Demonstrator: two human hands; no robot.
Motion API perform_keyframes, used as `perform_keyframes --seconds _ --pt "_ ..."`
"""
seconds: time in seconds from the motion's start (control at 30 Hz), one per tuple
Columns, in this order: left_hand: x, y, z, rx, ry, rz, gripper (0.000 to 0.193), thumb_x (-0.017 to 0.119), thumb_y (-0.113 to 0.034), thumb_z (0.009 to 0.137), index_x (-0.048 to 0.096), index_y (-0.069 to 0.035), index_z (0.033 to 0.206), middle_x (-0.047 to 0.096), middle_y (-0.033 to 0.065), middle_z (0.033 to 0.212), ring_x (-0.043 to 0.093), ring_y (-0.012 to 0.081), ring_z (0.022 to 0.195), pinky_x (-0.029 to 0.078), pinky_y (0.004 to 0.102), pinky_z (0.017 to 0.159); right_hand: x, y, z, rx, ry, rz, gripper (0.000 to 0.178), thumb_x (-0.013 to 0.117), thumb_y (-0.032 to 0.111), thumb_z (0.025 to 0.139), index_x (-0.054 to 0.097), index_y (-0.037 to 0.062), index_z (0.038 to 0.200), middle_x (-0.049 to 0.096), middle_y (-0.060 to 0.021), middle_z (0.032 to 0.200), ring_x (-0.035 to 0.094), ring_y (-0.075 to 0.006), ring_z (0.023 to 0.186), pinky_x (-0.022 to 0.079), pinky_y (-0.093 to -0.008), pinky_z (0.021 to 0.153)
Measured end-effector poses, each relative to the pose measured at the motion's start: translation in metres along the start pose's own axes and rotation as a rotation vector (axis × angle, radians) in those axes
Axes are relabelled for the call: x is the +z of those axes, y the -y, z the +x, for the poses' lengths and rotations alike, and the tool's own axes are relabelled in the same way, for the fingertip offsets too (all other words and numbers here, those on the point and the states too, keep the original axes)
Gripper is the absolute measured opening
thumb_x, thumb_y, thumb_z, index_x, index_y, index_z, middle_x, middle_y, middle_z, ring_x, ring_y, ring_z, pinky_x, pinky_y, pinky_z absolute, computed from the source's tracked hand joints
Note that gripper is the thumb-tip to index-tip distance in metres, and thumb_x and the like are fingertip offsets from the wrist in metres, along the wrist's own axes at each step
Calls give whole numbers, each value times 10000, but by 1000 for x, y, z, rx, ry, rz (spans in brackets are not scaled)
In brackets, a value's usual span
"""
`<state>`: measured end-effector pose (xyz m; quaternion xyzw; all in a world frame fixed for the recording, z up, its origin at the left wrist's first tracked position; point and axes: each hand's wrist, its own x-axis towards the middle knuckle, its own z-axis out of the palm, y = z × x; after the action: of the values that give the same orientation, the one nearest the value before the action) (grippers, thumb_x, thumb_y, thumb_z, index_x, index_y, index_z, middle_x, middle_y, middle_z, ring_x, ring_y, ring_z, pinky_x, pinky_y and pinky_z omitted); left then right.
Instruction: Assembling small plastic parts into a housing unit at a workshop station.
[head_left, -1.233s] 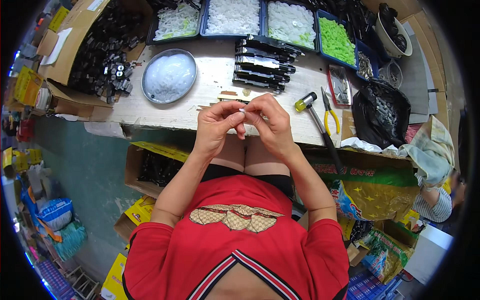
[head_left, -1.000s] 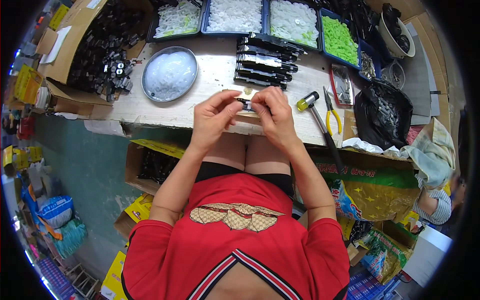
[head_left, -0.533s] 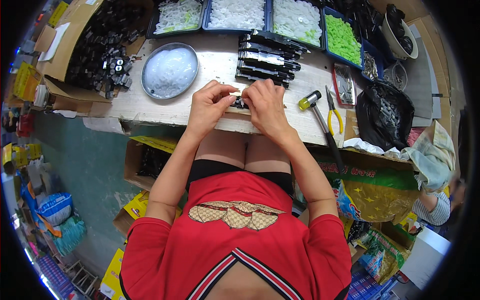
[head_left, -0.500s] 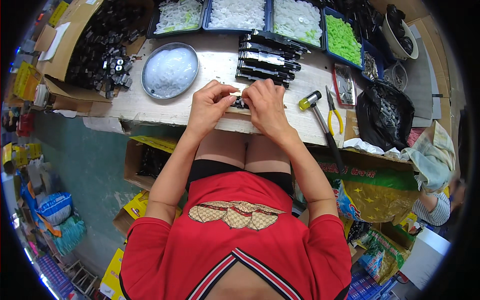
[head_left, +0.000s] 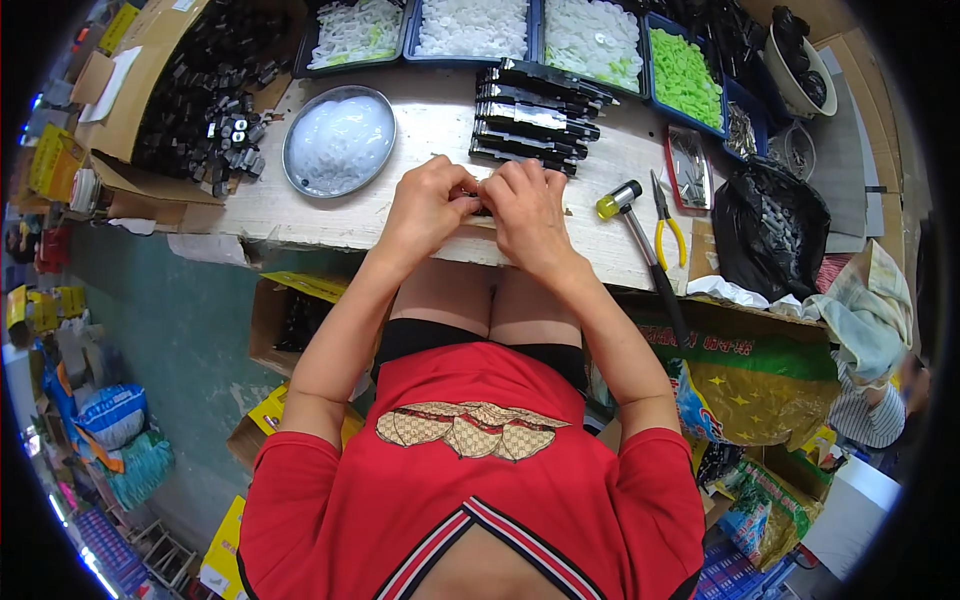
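Close to the front edge of the workbench (head_left: 330, 222), my left hand (head_left: 428, 205) and my right hand (head_left: 527, 212) meet fingertip to fingertip. Both are closed, with thumbs and fingers pinched over a small dark part that they mostly hide. Its kind cannot be made out. Just beyond my fingers lies a row of long black plastic assemblies (head_left: 535, 118), stacked side by side. A hammer (head_left: 640, 235) with a yellow-and-black head rests to the right of my right hand, its handle over the bench edge. Beside it lie yellow-handled pliers (head_left: 668, 225).
A round metal dish (head_left: 385, 160) of whitish translucent pieces stands left, beside a carton (head_left: 112, 130) of black parts. Blue trays (head_left: 478, 58) of white and green pieces line the back. At right are a red-rimmed box (head_left: 690, 170), a black bag (head_left: 735, 235) and another person's striped sleeve (head_left: 872, 415).
My left hand has moved slightly right and the hands have come closer together. The dark part between them, partly visible before, is now mostly covered by my fingers.
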<state>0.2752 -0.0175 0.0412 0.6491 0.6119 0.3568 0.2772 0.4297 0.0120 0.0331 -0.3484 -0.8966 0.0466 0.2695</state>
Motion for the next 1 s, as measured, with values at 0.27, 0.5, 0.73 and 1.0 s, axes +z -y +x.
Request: perform_keyframes --seconds 0.27,0.5,0.73,1.0 --pt "-17 -21 37 -202 409 156 165 711 -104 624 604 -2 696 610 159 641 613 298 653 475 371 617 -42 -44 -12 140 -136 164 123 594 57 745 584 111 855 550 -23 870 495 -214 878 320 -361 732" --pt "-41 -45 75 -168 402 -40 117 697 -93 691 642 -2 741 624 84 621 573 102 534 453 286 484 -115 -135 -60 557 -143 -147 72 542 31 791 582 13 849 564 -148 832 565 -347 790 429 -424 666" --pt "16 -71 206 362 185 464 132 654 -98 708 652 -29 820 640 148 793 613 288 745 475 353 665 -118 -172 -73 706 161 -375 131 591 108 763 575 9 847 549 -170 872 565 -355 826 462 -439 685" --pt "76 -55 248 433 308 602 183 563 -25 645 667 -66 789 627 200 814 616 352 788 493 414 685 -109 -190 -62 644 230 -430 86 530 51 747 572 -1 801 577 -204 842 598 -375 730 491 -435 650"
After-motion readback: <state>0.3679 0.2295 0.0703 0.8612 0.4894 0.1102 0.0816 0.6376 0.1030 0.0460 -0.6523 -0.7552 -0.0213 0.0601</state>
